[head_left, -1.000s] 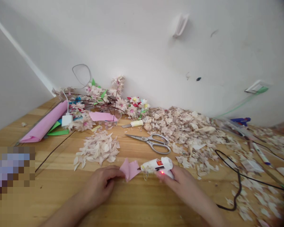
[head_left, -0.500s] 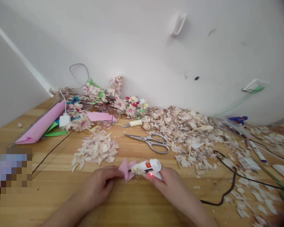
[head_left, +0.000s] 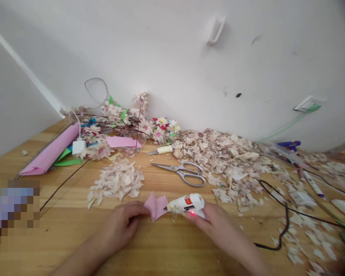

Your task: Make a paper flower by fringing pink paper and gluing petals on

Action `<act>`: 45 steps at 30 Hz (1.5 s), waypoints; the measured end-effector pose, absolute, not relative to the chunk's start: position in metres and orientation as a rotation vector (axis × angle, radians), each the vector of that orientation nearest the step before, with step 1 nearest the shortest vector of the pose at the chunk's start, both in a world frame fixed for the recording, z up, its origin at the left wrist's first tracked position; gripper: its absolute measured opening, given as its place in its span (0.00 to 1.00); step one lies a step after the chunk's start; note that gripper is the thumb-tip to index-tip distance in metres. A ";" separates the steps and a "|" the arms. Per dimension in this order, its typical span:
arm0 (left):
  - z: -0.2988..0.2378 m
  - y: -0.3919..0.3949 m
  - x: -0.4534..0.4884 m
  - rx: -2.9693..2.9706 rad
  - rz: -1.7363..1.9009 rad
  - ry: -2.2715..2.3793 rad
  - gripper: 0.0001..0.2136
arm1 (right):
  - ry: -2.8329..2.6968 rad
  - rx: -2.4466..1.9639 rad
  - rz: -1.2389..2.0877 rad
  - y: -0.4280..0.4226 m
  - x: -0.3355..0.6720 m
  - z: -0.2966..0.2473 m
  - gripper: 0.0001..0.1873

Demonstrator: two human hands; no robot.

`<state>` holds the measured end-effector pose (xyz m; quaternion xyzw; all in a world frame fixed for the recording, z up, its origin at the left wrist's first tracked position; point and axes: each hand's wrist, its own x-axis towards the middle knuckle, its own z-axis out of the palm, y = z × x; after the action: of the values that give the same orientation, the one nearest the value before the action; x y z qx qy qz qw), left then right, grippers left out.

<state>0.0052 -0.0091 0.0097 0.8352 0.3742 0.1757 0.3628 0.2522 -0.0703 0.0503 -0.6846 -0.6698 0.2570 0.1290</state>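
My left hand [head_left: 126,222] pinches the left edge of a small folded piece of pink paper [head_left: 156,207] just above the table. My right hand [head_left: 208,222] is wrapped round a white hot glue gun [head_left: 186,203] with an orange patch and a lit red light. The gun's nozzle points left, at the right edge of the pink paper; whether it touches cannot be told. Behind my hands lie metal scissors [head_left: 186,172], shut, with their points to the left. A small heap of pale petals [head_left: 117,180] sits beyond my left hand.
A large heap of dry pale flakes [head_left: 221,153] lies along the wall. Artificial flowers [head_left: 112,115] and a pink paper roll [head_left: 51,151] fill the back left. A utility knife [head_left: 159,150] lies near the scissors. A black cord [head_left: 287,214] loops on the right, near a blue glue gun [head_left: 289,145].
My right hand has moved the glue gun a little to the right, drawing its nozzle back across the pink paper. More of the paper now shows. My left hand has stayed in place.
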 end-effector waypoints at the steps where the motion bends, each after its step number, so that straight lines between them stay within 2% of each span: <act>1: 0.010 -0.009 0.005 2.148 0.455 0.961 0.24 | -1.950 -1.975 0.755 -0.071 0.251 0.051 0.13; 9: 0.013 -0.009 0.006 2.149 0.447 0.960 0.25 | -1.996 -1.907 0.824 -0.074 0.234 0.052 0.10; 20: 0.015 -0.010 0.006 2.177 0.422 0.967 0.25 | -1.933 -2.019 0.709 -0.071 0.254 0.048 0.14; 27: 0.018 -0.009 0.007 2.163 0.413 0.961 0.24 | -1.880 -2.018 0.670 -0.070 0.258 0.049 0.13; 40: 0.017 -0.010 0.007 2.145 0.425 0.940 0.27 | -1.916 -1.861 0.822 -0.065 0.232 0.051 0.09; 45: 0.017 -0.009 0.008 2.155 0.432 0.959 0.26 | -1.926 -1.898 0.733 -0.065 0.239 0.047 0.10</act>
<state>0.0078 -0.0094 0.0167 0.8373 0.3725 0.1679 0.3633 0.2386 -0.0650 0.0474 -0.6676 -0.6776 0.2578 0.1693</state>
